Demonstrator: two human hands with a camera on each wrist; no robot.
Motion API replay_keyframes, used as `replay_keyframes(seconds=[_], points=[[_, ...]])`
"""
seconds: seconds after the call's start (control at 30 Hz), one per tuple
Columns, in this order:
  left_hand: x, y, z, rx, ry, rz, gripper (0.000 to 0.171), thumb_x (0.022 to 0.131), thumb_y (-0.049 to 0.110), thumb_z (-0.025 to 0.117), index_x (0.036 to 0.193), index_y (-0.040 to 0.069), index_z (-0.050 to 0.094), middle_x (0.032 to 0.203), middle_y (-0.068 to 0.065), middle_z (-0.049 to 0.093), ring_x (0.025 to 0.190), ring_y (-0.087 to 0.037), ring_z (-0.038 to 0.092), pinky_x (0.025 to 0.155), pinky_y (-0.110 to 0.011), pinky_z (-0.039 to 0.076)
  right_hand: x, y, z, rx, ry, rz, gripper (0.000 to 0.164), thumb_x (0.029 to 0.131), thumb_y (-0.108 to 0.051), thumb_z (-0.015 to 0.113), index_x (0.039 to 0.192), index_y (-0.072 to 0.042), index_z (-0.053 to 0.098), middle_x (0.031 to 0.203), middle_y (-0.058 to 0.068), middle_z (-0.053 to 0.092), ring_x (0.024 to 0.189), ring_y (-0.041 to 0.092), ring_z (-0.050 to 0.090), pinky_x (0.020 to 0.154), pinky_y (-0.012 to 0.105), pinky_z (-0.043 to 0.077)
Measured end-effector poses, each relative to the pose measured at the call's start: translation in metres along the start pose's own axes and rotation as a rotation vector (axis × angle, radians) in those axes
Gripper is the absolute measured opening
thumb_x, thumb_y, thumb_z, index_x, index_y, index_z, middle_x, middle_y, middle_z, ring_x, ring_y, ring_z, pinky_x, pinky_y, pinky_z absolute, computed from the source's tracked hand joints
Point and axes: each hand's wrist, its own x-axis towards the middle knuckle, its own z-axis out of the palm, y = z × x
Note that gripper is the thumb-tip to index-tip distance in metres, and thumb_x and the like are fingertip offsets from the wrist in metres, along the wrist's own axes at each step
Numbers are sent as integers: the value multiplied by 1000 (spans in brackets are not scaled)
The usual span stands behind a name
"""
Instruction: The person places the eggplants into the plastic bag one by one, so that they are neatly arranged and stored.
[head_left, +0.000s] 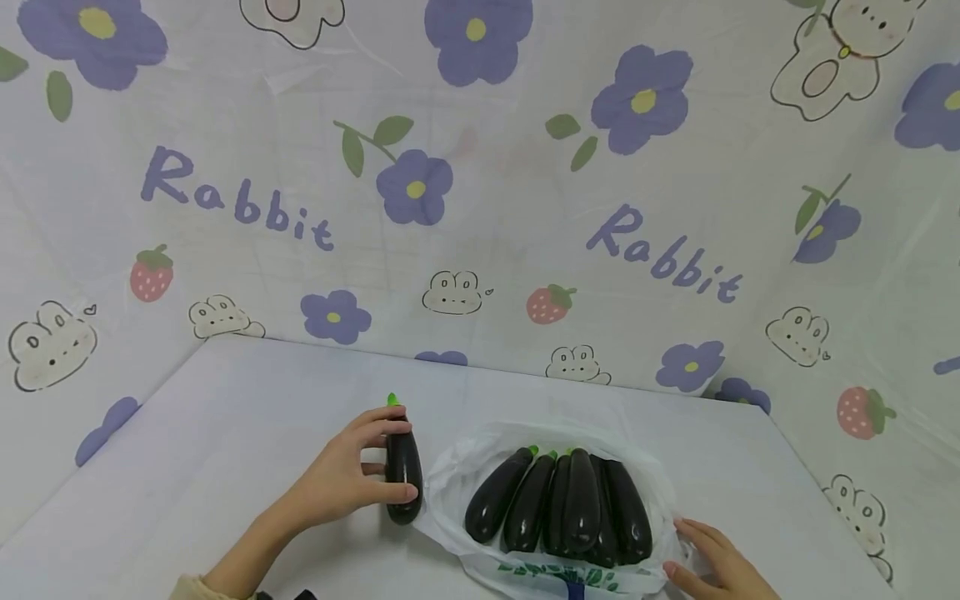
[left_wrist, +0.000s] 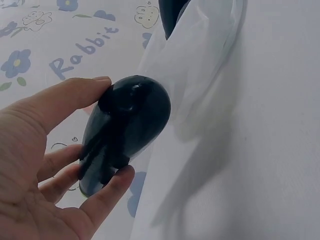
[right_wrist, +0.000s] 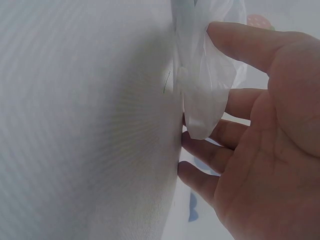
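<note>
My left hand (head_left: 375,461) grips a dark, glossy eggplant (head_left: 405,475) between thumb and fingers, its green stem end pointing away from me. In the left wrist view, the rounded end of this eggplant (left_wrist: 137,107) faces the camera. To its right lies a white plastic bag (head_left: 442,500), spread wide, with several eggplants (head_left: 581,500) side by side on it, stems toward the back. At the bag's right edge rests my right hand (head_left: 716,562), fingers spread. The right wrist view has the thumb (right_wrist: 245,42) against the thin bag plastic (right_wrist: 202,100) and fingertips at the tabletop.
The white tabletop (head_left: 247,417) reaches back to a hanging cloth (head_left: 487,208) printed with flowers, rabbits and strawberries. Green leaves and a blue trunk are printed on the bag's front. A small dark object (head_left: 305,595) shows at the bottom edge beside the left sleeve.
</note>
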Motion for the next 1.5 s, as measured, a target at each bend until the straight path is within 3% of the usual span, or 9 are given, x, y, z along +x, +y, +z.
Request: replay_keyframes(seconds=[0.47,0.77,1.03,1.13,1.5], points=[[-2,13,7,-83,-30,8,69,73,19,90,134,12,57,151,5,34,120,-29,51,89,-31,51,0,-1,-1,3,-11,12,77,94,-48,62,143,8,42,144,34,34,125,53,40,93,68,37],[-4,34,19,-157,-106,65,68,74,16,89,134,10,57,153,5,34,121,-27,51,91,-34,51,0,2,1,-2,-5,7,77,94,-47,63,141,9,43,142,35,35,124,53,41,93,68,38],[13,50,42,-225,-239,48,67,75,17,88,134,17,57,150,9,37,121,-25,51,91,-35,51,-2,2,0,13,0,2,79,93,-49,64,143,8,42,144,33,34,126,53,39,93,69,37],[21,49,53,-232,-310,27,65,76,19,87,134,21,57,149,11,38,121,-23,51,90,-33,51,-1,1,0,13,3,-2,79,93,-48,64,143,8,41,145,34,33,126,53,39,94,68,37],[46,36,87,-313,-526,-3,62,80,11,83,136,18,56,149,13,38,119,-19,54,88,-32,52,-1,-2,0,14,-2,2,77,93,-47,64,143,8,41,145,34,33,126,54,39,93,68,37]])
